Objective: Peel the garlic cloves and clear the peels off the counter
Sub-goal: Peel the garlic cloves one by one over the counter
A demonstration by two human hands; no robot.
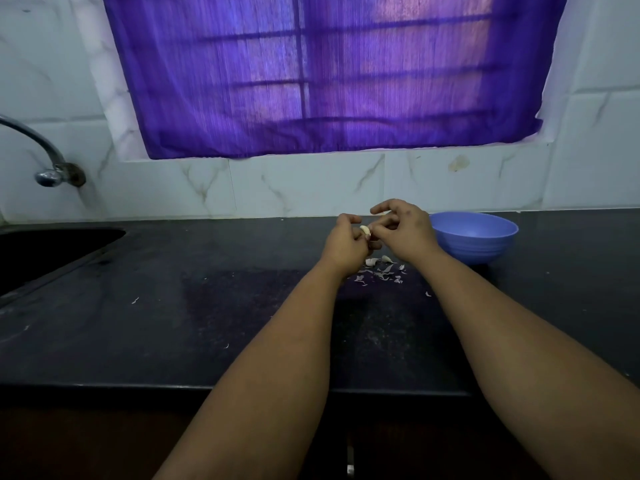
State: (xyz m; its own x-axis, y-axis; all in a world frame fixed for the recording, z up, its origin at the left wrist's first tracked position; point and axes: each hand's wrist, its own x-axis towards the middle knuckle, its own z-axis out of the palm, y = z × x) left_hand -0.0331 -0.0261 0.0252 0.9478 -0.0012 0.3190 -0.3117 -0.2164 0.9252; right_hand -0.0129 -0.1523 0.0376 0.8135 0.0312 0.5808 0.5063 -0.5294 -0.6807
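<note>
We hold a small, pale, curved garlic clove (364, 230) in the air between our two hands, just above the dark polished stone worktop (173, 306) and a little to the left of a round light-blue plastic bowl (473, 237). Our left hand (346, 242) has its fingers curled around the clove, so its grip is closed on it from the left. Our right hand (403, 230) meets the clove from the bowl's side, its thumb and lower fingers pinching at the clove's tip, while its forefinger arches loosely above. How much skin is left on the clove we cannot tell.

Below the hands, in front of the bowl and to its left, thin whitish garlic peels (381, 273) lie scattered on the worktop, with one or two loose pale garlic cloves (375, 261) at the back edge of the scatter. A few stray flakes lie farther out, one well to the left of the bowl toward the sink.

The bowl stands upright on the worktop, just beside our right hand. What it holds is hidden from us. Far to the bowl's left, a dark sunken sink (52, 247) is set into the worktop, with a curved chrome tap (48, 157) on the white marbled wall tiles (311, 188) above it. Above and behind the bowl, a purple fabric curtain (322, 74) covers a barred window.
</note>
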